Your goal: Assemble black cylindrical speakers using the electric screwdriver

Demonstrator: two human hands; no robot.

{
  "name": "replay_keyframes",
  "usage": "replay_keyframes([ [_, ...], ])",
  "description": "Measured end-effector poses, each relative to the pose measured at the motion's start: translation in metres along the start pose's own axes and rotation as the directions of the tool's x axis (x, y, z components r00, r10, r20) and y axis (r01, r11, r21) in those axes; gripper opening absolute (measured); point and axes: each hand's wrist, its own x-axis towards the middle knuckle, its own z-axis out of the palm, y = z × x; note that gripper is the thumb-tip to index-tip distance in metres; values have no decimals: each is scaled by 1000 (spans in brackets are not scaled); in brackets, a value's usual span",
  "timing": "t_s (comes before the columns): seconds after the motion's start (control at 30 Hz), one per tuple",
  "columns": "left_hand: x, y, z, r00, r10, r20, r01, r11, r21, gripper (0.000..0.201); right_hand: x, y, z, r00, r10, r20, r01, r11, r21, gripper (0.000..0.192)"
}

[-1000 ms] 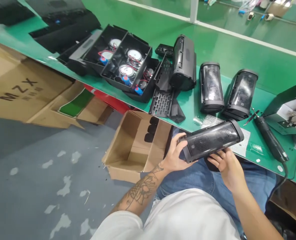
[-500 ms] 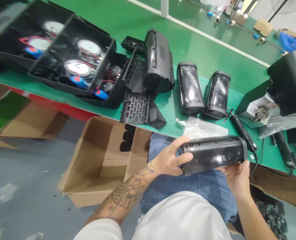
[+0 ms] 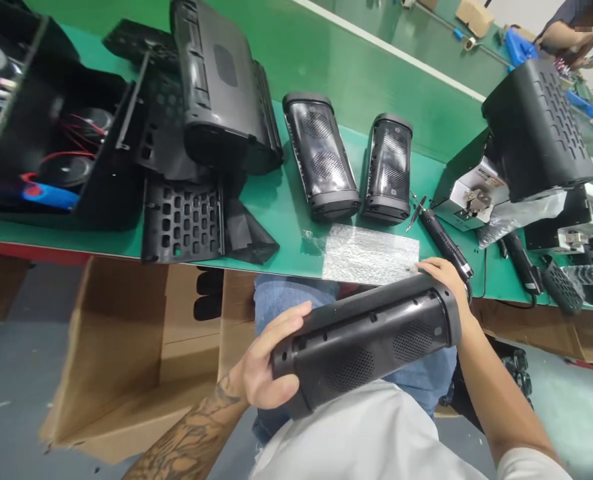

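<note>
— Gripping it at both ends, see? The left hand (image 3: 263, 373) has its fingers curled round the near end of the black speaker (image 3: 366, 340), thumb on top. The right hand (image 3: 443, 277) cups the far end cap from behind (most of its fingers are hidden, but they look closed against the cap).

— Where's the speaker sitting?

— Off the bench entirely, held over the lap just short of the green bench (image 3: 416, 107) edge, lying lengthways and tilted up toward the right hand. A second ago the shiny mesh front faced up; now the matte side with the small grilles and the row of slots is up. So it has been rolled over in the hands and drawn closer to the body.

— Meaning?

— I'd judge this a look-over of the back, not a setting-down; nothing is being fitted.

— And around it?

— Just beyond the right hand lies a bubble-wrap sheet (image 3: 371, 253) on the bench, with an electric screwdriver (image 3: 443, 240) beside it. Further back, two finished speakers (image 3: 321, 157) lie side by side, then a larger black housing (image 3: 221, 87) and a perforated panel (image 3: 183, 220). Under the bench, left of the knees, an open cardboard box (image 3: 126, 360).
</note>
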Motion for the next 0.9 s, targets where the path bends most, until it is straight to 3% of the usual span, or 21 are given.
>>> replay_keyframes([
  [0.13,-8,12,8,989,88,116,-108,978,177,95,17,3,16,991,-124,52,130,986,-109,47],
  [0.23,-10,7,20,976,138,170,-178,954,243,97,23,-1,9,982,-174,68,183,968,-170,45],
  [0.4,13,-9,23,955,256,146,-291,904,313,87,44,16,-31,981,-99,-168,35,937,-347,38],
  [0.5,44,-12,13,937,238,256,-323,871,370,86,55,43,-52,972,-60,-228,-40,912,-408,39],
  [0.57,67,-13,9,888,335,315,-444,806,391,82,59,56,-58,977,-57,-204,-35,906,-422,40],
  [0.67,97,-15,12,742,572,349,-669,596,444,61,61,55,-56,978,-102,-183,16,908,-419,40],
  [0.73,109,-15,14,671,633,387,-732,482,481,51,64,41,-47,977,-161,-139,94,912,-398,38],
  [0.8,112,-14,15,648,626,434,-751,430,501,50,71,24,-37,972,-236,-15,216,913,-346,35],
  [0.83,112,-13,14,645,617,450,-754,420,505,50,77,17,-31,955,-284,84,296,904,-310,35],
  [0.9,107,-11,11,650,600,467,-753,426,501,49,91,6,-22,877,-388,285,458,855,-245,36],
])
